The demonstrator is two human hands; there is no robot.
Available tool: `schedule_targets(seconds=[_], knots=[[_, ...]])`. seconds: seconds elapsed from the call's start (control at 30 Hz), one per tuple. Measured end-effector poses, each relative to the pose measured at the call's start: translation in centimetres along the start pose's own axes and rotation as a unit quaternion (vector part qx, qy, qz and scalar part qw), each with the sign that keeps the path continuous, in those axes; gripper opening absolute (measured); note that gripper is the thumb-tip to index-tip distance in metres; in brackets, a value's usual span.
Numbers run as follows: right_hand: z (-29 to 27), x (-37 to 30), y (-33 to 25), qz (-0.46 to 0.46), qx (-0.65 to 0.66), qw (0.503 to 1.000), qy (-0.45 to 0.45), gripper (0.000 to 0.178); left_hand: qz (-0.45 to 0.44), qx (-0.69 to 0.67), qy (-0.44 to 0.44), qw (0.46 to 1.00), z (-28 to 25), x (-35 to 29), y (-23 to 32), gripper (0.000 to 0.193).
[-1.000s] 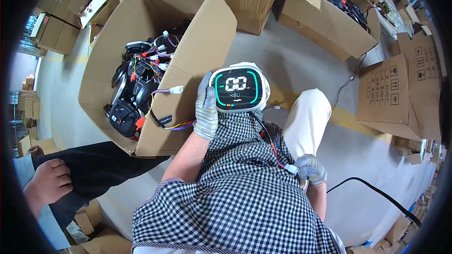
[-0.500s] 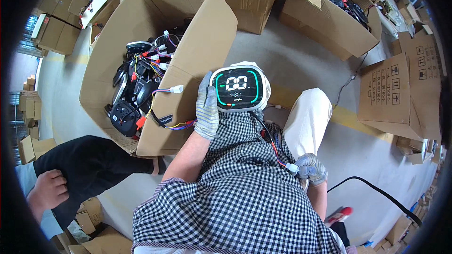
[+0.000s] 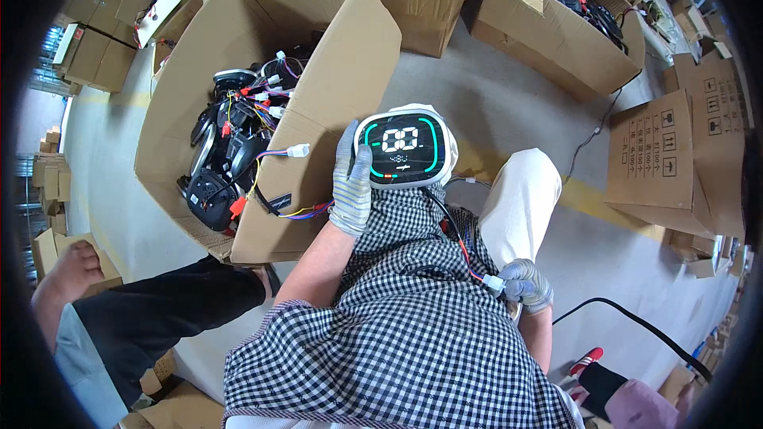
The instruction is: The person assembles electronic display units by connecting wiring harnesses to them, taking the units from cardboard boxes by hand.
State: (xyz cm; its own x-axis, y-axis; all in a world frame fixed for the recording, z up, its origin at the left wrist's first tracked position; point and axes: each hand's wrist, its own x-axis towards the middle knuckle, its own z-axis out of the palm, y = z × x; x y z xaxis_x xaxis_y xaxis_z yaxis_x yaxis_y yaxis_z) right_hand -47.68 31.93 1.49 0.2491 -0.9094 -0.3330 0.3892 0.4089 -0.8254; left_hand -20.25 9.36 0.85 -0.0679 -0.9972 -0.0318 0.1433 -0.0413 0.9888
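A white-rimmed digital instrument display [image 3: 404,165] with a lit black face and green side arcs rests over my lap. My left hand [image 3: 350,191], in a striped grey work glove, is closed on its left edge, thumb on the face. From its underside a black cable [image 3: 447,218] runs down to a white plug connector [image 3: 493,283]. My right hand [image 3: 524,286], gloved alike, pinches that connector beside my right thigh. Left of my left hand, a big cardboard box [image 3: 342,71] holds a heap of black display units [image 3: 211,199] with coloured wires and plugs.
Another box [image 3: 556,44] with wired units stands at the far right, a closed carton [image 3: 648,163] below it. A co-worker's leg [image 3: 183,294] and hand [image 3: 75,268] are at the left. A red shoe [image 3: 586,361] and a black cable [image 3: 636,322] lie at the lower right.
My hands and the display have hardly moved. At the left the co-worker's leg and hand have shifted, the hand upward. At the lower right a person's foot has moved, and a pink garment has appeared.
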Motion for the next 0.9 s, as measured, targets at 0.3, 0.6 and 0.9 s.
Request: schedule_targets(seconds=[0.3,0.6,0.9], knots=[[-0.3,-0.2,-0.3,0.032,-0.016,0.999,-0.009,0.027,-0.036,-0.056,-0.013,0.998,0.1,0.2,-0.8,0.074],[1.0,0.3,-1.5,0.061,0.015,0.998,-0.013,0.032,-0.002,0.091,-0.089,0.992,-1.4,1.4,-1.9,0.097],[1.9,-0.4,1.2,-0.024,0.004,0.98,0.2,0.042,0.065,-0.247,0.091,0.963,-3.1,3.0,8.7,0.049]])
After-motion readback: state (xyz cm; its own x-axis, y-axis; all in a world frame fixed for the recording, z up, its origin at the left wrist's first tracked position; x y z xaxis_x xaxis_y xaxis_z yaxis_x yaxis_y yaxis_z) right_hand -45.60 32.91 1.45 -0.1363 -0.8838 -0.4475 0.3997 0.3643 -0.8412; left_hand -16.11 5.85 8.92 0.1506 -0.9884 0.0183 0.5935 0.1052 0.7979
